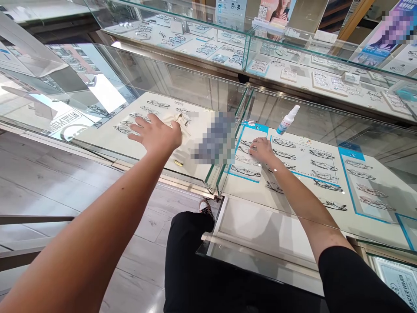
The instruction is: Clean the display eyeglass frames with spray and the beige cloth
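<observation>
My left hand [159, 134] is over the left glass display case with its fingers spread and nothing gripped in them. A crumpled cream cloth [180, 121] lies right beside its thumb. My right hand [261, 150] rests at the top of the right glass case [247, 191], its fingers loosely bent and apart; no held thing shows. Under that glass, several eyeglasses [284, 143] lie in rows on white and blue-edged boards. Behind the right hand, a white spray bottle [288, 120] with a blue label stands on the glass. Between my hands is a pixelated grey-blue patch [213, 138].
A small yellow item [178, 163] shows near the left case's front edge. Farther back runs another glass showcase [202, 48] with several eyeglasses. An open drawer [260, 221] juts out by my leg [187, 261]. Grey plank floor [137, 243] lies at left.
</observation>
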Motion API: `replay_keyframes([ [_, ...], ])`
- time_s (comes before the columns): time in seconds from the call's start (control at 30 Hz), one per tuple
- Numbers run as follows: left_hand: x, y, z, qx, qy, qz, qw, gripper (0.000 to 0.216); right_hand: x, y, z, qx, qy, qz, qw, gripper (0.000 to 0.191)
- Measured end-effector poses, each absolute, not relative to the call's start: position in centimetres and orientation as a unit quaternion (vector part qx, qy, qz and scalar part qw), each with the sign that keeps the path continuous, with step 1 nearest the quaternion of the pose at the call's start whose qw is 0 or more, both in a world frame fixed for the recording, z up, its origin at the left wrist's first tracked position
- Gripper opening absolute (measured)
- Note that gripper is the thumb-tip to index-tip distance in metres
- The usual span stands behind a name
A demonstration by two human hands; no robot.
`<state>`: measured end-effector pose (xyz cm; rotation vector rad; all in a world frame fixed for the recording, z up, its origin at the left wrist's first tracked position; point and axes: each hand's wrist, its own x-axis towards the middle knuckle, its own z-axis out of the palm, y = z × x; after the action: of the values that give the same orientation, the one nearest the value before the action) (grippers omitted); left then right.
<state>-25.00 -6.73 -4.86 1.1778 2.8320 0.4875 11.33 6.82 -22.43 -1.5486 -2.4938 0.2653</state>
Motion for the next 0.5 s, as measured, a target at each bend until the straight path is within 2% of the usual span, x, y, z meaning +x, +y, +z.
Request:
replay_keyframes([
  [0.17, -24.8, -6.8, -4.6, 0.377, 0.913, 0.153, 0.022, 0.092, 11.2, 7.0, -22.8, -0.537, -0.835, 0.083, 0.086, 0.038],
  [0.5, -25.1, -6.5, -5.0, 0.383, 0.910, 0.155, 0.010, 0.093, 10.2, 5.6, -19.9, -0.538, -0.835, 0.079, 0.083, 0.036],
])
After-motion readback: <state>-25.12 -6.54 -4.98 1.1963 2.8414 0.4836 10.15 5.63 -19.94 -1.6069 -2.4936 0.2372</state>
